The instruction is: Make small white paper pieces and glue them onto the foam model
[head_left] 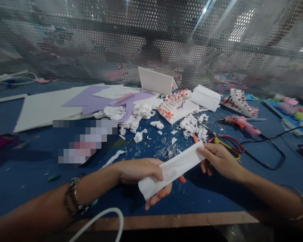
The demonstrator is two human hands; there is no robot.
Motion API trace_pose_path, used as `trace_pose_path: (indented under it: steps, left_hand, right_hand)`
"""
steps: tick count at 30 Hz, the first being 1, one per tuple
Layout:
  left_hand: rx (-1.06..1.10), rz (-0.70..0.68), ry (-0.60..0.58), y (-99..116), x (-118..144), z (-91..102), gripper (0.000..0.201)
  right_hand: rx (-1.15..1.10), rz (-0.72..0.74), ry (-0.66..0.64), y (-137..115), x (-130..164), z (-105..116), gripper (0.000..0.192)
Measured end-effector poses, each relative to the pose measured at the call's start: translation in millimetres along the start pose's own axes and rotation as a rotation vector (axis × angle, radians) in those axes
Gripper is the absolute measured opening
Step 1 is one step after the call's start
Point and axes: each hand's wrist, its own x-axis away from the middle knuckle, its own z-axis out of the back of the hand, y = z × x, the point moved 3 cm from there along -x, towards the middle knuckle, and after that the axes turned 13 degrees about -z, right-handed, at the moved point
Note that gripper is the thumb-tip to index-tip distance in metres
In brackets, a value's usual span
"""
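A folded white strip of paper (179, 166) is stretched at a slant between my two hands above the blue table. Its lower left end lies in my left hand (147, 176), the thumb on top and the fingers beneath. At the upper right end, my right hand (215, 156) pinches the strip between thumb and fingers. Just beyond it are crumpled white paper bits (193, 126) and a white piece with orange-tipped paper tufts (175, 106). Scissors with red and yellow handles (232, 143) lie close to my right hand, partly hidden by it.
A pink glue gun (244, 125) with a black cord lies at the right. White and purple sheets (50, 104) spread at the back left, near a folded white card (156, 80). Coloured pompoms (290, 107) sit far right. A perforated metal screen (111, 43) stands behind.
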Motion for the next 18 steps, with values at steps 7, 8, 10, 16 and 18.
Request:
trace_pose_path:
  steps: [7,8,10,16,18]
  left_hand:
    - [-0.089,-0.026,-0.085,4,2,-6.4,0.043]
    - [-0.133,-0.010,-0.104,4,3,-8.0,0.041]
    - [-0.201,0.015,-0.140,3,2,-11.2,0.041]
    - [-0.199,-0.094,0.164,-1,-17,-9.3,0.026]
    - [-0.183,-0.089,0.172,-1,-22,-11.5,0.021]
  right_hand:
    - [0.046,0.019,0.004,1,1,-1,0.035]
    - [0.071,0.030,0.009,0,1,-2,0.035]
    - [0.140,0.071,0.014,-2,2,-5,0.036]
    - [0.262,0.155,0.068,-4,4,-11,0.036]
    - [0.260,0.159,0.107,-4,5,-9,0.036]
